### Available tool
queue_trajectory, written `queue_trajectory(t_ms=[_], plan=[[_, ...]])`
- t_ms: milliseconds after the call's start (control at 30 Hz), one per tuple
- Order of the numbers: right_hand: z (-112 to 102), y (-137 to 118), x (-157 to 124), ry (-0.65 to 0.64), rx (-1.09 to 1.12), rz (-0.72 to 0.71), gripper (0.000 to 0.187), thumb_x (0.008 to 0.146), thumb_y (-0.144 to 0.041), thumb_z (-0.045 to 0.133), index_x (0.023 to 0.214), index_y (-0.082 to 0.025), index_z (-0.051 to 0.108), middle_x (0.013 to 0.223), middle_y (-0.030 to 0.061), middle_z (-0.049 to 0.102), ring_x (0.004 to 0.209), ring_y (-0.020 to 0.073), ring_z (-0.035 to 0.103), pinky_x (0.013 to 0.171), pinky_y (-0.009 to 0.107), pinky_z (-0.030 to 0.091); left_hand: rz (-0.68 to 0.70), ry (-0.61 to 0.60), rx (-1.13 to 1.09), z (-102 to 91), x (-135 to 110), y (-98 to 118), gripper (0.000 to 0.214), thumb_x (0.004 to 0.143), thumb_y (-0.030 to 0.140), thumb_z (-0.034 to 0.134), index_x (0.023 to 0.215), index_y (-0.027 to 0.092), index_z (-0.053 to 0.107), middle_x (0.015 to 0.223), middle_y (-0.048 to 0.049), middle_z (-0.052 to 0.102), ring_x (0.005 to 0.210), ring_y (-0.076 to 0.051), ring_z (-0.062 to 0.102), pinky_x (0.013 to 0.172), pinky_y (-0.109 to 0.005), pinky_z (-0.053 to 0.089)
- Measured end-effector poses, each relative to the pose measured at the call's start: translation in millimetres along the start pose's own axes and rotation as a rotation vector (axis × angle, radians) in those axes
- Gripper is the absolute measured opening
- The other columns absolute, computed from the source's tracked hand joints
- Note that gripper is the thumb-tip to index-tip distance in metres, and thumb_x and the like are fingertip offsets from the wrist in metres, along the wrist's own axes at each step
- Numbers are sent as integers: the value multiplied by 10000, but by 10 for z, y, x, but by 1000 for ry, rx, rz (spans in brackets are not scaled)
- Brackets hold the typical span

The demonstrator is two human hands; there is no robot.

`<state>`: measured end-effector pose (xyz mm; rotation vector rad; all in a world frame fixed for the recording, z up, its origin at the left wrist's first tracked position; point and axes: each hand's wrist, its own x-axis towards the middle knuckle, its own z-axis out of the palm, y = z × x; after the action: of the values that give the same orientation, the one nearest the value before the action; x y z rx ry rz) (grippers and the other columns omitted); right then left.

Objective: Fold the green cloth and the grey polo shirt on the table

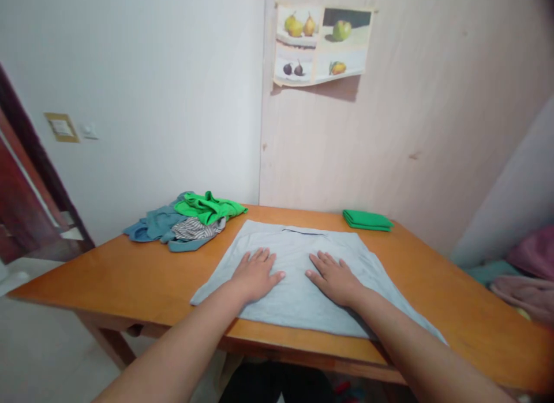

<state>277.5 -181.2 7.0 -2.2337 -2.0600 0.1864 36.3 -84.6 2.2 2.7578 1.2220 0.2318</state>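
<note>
A light grey shirt [294,299] lies spread flat on the wooden table in front of me, its neckline with a dark line at the far edge. My left hand [256,276] rests palm down on the left half of the shirt, fingers spread. On the right half, my right hand [334,279] lies flat too, its fingers apart. Neither hand grips the cloth. Small wrinkles show in the fabric around both hands. My right forearm hides part of the shirt's near right side.
A loose heap of blue-grey and striped clothes [167,221] with a bright green garment [210,206] on top sits at the table's back left. A folded green cloth [367,220] lies back right. Behind the wooden table [125,276] stands a wall with a fruit poster [322,45].
</note>
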Motion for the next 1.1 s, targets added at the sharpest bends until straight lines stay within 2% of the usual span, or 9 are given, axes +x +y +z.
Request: queue_trajectory(t_ms=[100,233,400,500,633,767,900,1000,1100], plan=[[-72,146,-213,6,-4,36,834,926,-736,145,1563,-212,269,1639,123,156,1506,309,132,1177,575,143,-20,12,27,-28,-138,-222,719,946,662,316,1506,217,386,1610,-114,260,1500,-298,172,1177,-523,162],[-35,560,-473,53,-51,142,831,930,-728,156,1551,-197,304,1633,119,187,1510,297,116,1189,551,143,-86,29,47,-59,-334,-481,732,933,673,339,1519,236,368,1614,-86,252,1499,-282,183,1185,-484,158],[105,909,-568,86,-61,223,808,931,-728,165,1548,-229,315,1633,94,204,1505,292,143,1194,526,173,-108,40,56,-77,-407,-540,755,923,692,330,1519,231,378,1612,-75,259,1496,-280,194,1186,-477,173],[106,952,-545,96,-25,219,802,928,-730,188,1539,-232,337,1630,92,218,1502,293,158,1196,524,175,-96,38,67,-97,-403,-513,753,926,695,312,1516,233,384,1608,-76,271,1490,-285,213,1178,-494,194],[6,1022,-571,95,58,196,780,956,-673,164,1516,-178,386,1614,116,261,1493,294,194,1189,496,228,-105,26,71,-113,-394,-511,748,923,689,324,1519,241,378,1608,-69,271,1491,-276,213,1178,-486,202],[-34,1096,-749,124,14,245,774,956,-667,167,1518,-181,381,1616,110,245,1499,303,164,1186,536,214,-98,10,76,-91,-378,-555,760,921,689,319,1532,239,350,1620,-68,238,1496,-275,195,1182,-488,187],[10,1083,-936,67,-48,283,808,929,-715,206,1550,-209,307,1628,83,207,1503,297,147,1190,560,181,-101,6,90,-92,-370,-569,768,915,697,318,1530,237,354,1619,-78,237,1493,-300,197,1178,-536,166],[-21,989,-936,82,-58,297,814,934,-702,208,1536,-169,337,1615,113,238,1500,309,156,1186,581,181,-105,16,98,-135,-352,-449,742,925,676,331,1512,224,382,1610,-106,256,1491,-329,192,1164,-600,133],[-118,752,-813,138,10,175,800,943,-687,218,1536,-164,341,1616,106,238,1503,297,152,1193,531,216,15,24,51,-165,-295,-158,681,960,618,315,1501,212,392,1606,-113,270,1493,-311,192,1168,-588,135]])
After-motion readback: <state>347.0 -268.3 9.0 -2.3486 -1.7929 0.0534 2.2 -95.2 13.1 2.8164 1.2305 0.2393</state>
